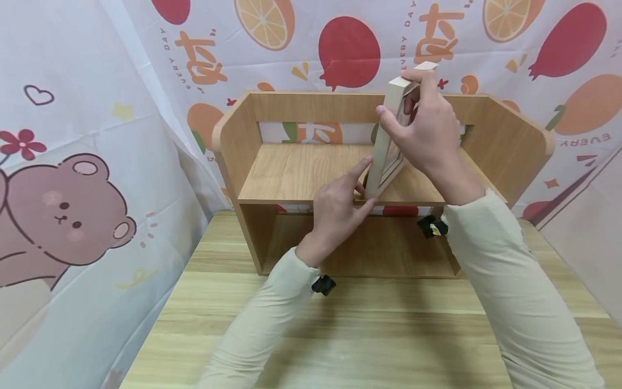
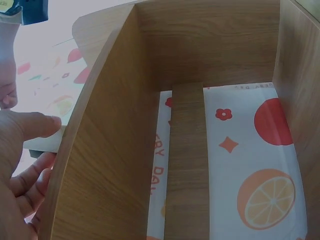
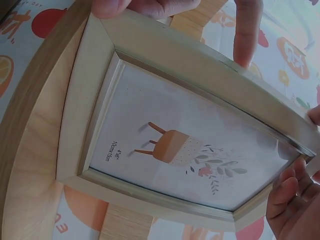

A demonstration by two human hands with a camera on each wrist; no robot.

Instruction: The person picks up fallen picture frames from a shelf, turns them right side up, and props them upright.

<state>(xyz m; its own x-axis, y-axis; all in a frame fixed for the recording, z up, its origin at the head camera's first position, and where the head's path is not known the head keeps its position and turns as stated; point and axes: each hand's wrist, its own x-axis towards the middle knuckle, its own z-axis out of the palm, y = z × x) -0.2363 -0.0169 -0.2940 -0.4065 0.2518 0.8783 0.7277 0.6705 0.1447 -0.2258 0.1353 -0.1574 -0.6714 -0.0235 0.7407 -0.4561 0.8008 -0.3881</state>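
A pale wooden picture frame [image 1: 378, 156] stands tilted at the front of the upper board of a small wooden shelf [image 1: 301, 167]. Whether its bottom edge bears on the board, I cannot tell. My right hand [image 1: 430, 129] grips its upper part, thumb on the near edge and fingers over the top. Low on the near side, my left hand [image 1: 340, 208] pinches the bottom corner between thumb and fingers. In the left wrist view, only a corner of the frame shows beside the left thumb [image 2: 42, 125]. The right wrist view shows the frame's glass and its printed chair-and-flowers picture [image 3: 185, 150].
The shelf has a raised left side panel [image 1: 235, 146], a right side panel [image 1: 515, 146] and a slotted back. Its lower compartment [image 1: 389, 248] lies under the hands. A light wood table [image 1: 369, 335] carries it. Behind hangs a fruit-print cloth [image 1: 218, 54]; a bear-print cloth [image 1: 63, 210] hangs left.
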